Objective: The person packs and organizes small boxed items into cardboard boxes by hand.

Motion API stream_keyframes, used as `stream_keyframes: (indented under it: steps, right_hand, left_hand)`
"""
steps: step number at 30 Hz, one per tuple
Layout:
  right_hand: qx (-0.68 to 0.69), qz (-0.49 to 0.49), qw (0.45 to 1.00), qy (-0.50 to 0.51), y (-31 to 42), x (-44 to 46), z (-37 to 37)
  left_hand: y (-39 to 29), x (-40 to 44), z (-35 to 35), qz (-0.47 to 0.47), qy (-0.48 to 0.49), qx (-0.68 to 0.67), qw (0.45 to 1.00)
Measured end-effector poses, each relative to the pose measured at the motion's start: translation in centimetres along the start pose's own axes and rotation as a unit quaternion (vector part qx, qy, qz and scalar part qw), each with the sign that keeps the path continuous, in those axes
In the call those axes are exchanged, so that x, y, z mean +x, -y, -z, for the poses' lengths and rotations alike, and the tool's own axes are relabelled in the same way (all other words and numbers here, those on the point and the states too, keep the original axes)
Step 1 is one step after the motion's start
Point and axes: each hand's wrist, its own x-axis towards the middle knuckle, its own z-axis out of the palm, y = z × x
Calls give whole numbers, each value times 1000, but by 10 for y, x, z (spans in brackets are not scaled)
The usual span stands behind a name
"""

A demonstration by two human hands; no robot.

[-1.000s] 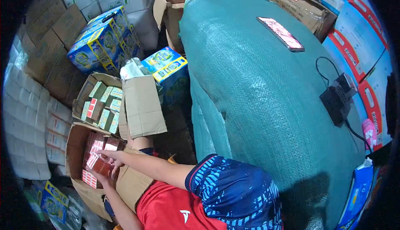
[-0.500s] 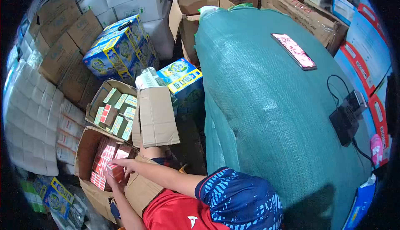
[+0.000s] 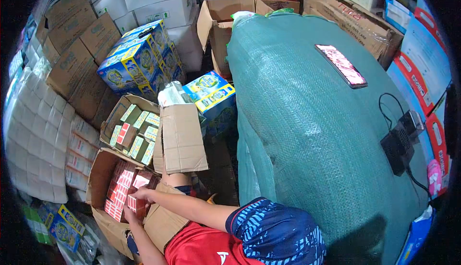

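A red-and-white pack (image 3: 132,201) sits inside the open mouth of the near carton (image 3: 98,178), toward the side closest to the person. The left hand (image 3: 129,213) grips its lower end and the right hand (image 3: 141,195) appears to grasp its upper side, though the fingers are too small to make out each contact. Done well, this grip would press evenly from both ends, lightly enough not to crease what looks like thin card, and keep the pack square to the rows of red packs (image 3: 117,189) just beside it, so no corner catches a neighbour. The carton's folded-out flap (image 3: 165,221) lies beneath the right forearm; resting little weight there should keep the wall from buckling. Just beyond stands a second carton (image 3: 106,131) of pale green boxes (image 3: 139,120), its raised flap (image 3: 185,137) near the right arm and best given some room. Farther right bulges a large green sack (image 3: 307,121), with a phone (image 3: 341,66) lying on top.
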Motion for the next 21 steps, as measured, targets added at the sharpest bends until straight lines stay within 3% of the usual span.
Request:
stream_keyframes:
  steps: [10, 12, 14, 16, 19, 20, 21]
  right_hand:
    - [-75, 0, 996, -56, -3, 7, -1]
    - [33, -4, 998, -60, -12, 24, 0]
    - [37, 30, 998, -40, -20, 8, 19]
    - [174, 123, 966, 147, -76, 94, 32]
    - [44, -18, 999, 0, -10, 1, 3]
    - [-58, 19, 998, 11, -40, 62, 23]
    - [-7, 53, 998, 41, -19, 18, 16]
  left_hand:
    - [2, 17, -1, -17, -24, 26, 999]
    - [2, 24, 5, -28, -27, 30, 999]
    - [7, 31, 15, -49, -37, 35, 998]
    - [12, 30, 26, -75, -74, 52, 993]
    - [21, 41, 41, -113, -181, 105, 971]
    - [22, 43, 42, -119, -221, 127, 959]
    - [23, 48, 42, -119, -257, 150, 947]
